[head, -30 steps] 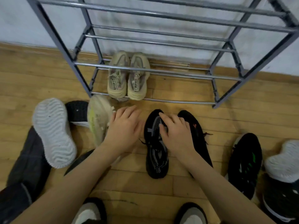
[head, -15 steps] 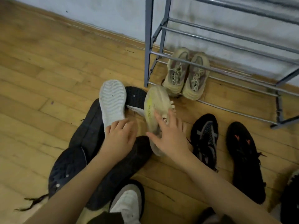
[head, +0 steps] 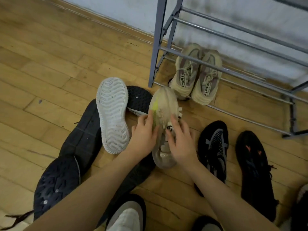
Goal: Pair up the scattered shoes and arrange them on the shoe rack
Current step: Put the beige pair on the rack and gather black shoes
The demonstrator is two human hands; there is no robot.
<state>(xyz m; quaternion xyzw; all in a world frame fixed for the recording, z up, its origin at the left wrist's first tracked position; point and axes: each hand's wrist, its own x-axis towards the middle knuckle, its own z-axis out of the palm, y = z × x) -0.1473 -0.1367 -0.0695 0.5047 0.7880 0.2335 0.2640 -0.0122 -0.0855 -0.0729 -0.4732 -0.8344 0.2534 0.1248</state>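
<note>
A cream shoe (head: 164,104) with a yellow mark lies on its side on the floor, just in front of the shoe rack (head: 156,47). My left hand (head: 143,132) grips its left side, and my right hand (head: 180,142) grips it over the tongue and right side. A beige pair (head: 188,72) stands side by side on the rack's bottom rails. Left of my hands, a white-soled shoe (head: 113,114) lies sole up. To the right, a black mesh shoe (head: 213,147) and a black shoe with orange marks (head: 253,164) stand on the floor.
Several dark shoes (head: 80,139) are piled at the left under my left arm, one sole up (head: 55,185). My slippered feet (head: 126,217) show at the bottom edge. Bare wooden floor (head: 50,64) stretches to the left, with the wall behind the rack.
My view swung left. Both hands left the black mesh shoe, and the right one touched the cream shoe first; now both hold it.
</note>
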